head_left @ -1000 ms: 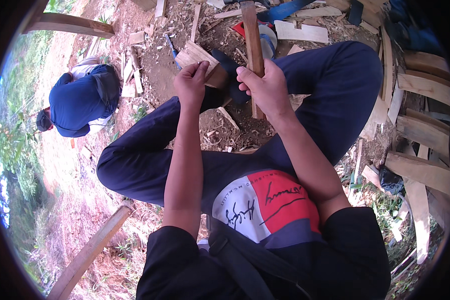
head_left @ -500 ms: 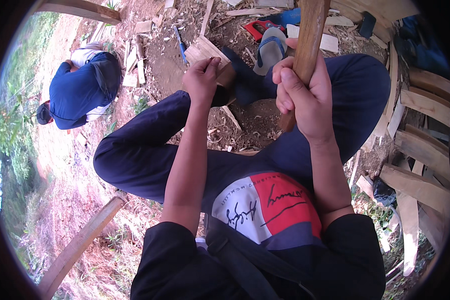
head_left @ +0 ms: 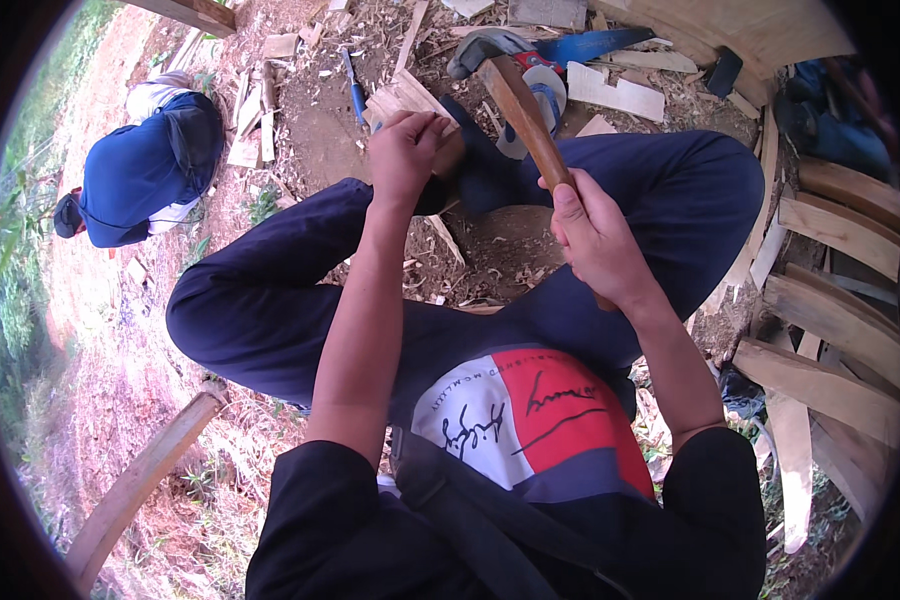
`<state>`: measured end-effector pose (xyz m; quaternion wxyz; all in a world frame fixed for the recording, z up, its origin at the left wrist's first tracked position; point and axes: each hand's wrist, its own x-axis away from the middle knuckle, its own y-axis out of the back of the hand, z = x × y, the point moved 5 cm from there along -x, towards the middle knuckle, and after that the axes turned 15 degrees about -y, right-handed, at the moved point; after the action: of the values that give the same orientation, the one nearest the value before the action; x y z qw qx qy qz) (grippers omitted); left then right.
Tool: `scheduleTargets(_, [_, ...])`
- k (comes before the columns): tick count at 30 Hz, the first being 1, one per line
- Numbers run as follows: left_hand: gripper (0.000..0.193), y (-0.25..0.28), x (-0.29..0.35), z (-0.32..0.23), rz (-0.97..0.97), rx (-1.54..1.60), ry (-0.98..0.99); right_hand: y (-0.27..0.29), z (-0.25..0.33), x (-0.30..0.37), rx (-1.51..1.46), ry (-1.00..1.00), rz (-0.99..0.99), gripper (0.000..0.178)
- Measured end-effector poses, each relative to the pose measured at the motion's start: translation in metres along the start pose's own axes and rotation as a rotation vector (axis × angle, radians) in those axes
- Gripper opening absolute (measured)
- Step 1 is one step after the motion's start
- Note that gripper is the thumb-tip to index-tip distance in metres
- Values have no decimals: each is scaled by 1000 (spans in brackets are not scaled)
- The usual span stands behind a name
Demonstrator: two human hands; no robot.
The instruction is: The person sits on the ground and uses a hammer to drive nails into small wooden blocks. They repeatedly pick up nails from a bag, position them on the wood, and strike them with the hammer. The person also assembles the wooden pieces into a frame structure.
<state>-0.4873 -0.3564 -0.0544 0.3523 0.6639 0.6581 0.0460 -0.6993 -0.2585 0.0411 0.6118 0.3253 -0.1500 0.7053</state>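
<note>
co-worker in blue, left | blue saw, top | sandal nearby | curved planks, right

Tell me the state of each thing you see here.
Left hand, pinched, over the wood block.
Right hand, closed around the hammer.
Hammer, held, head apart from the wood block.
Wood block, partly hidden by left hand.
Blue-handled tool, lying unheld.
Sandal, unworn.
Saw, lying unheld.

1 left hand, 1 right hand, 1 hammer, 1 wood block, 1 blue-handled tool, 1 sandal, 1 saw, 1 co-worker. Boards: several, count unclear.
</note>
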Motion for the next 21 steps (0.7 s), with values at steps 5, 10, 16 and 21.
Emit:
scheduleTargets(5, [16, 2, 2, -2, 24, -64, -39, -4, 3, -2, 297, 12, -29, 35])
scheduleTargets(10, [15, -1, 4, -1, 26, -105, -69, -8, 19, 8, 385, 101, -68, 35])
scheduleTargets(16, [13, -1, 6, -5, -26, -139, -91, -7, 17, 3, 487, 94, -75, 35])
scheduleTargets(21, [11, -1, 11, -5, -104, -107, -109, -9, 24, 5, 492, 94, -83, 35])
